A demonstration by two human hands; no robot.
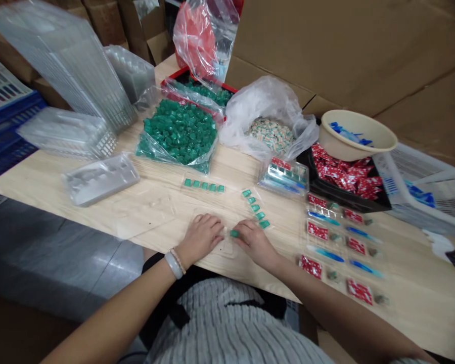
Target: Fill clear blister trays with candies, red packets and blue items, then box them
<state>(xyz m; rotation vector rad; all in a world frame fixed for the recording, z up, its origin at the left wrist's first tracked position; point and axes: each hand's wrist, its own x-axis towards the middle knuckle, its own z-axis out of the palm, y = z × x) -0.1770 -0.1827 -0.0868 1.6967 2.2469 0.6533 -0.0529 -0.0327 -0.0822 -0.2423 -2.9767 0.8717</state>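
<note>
My left hand [203, 236] lies on a clear plastic tray [224, 248] at the table's front edge, its fingers together and bent; whether anything is under them is hidden. Just right of it, my right hand [255, 243] pinches a small green piece [234, 233] between thumb and fingers, over the same tray. Beyond my hands, one clear tray holds a row of green pieces [205, 186]. Another slanting row of green pieces [255, 208] lies behind my right hand.
A bag of green pieces [180, 132], a bag of small pale pieces [272, 134] and a cream bowl [358, 132] stand at the back. Stacked clear trays [66, 132] are at left. Filled trays with red packets [317, 230] lie at right.
</note>
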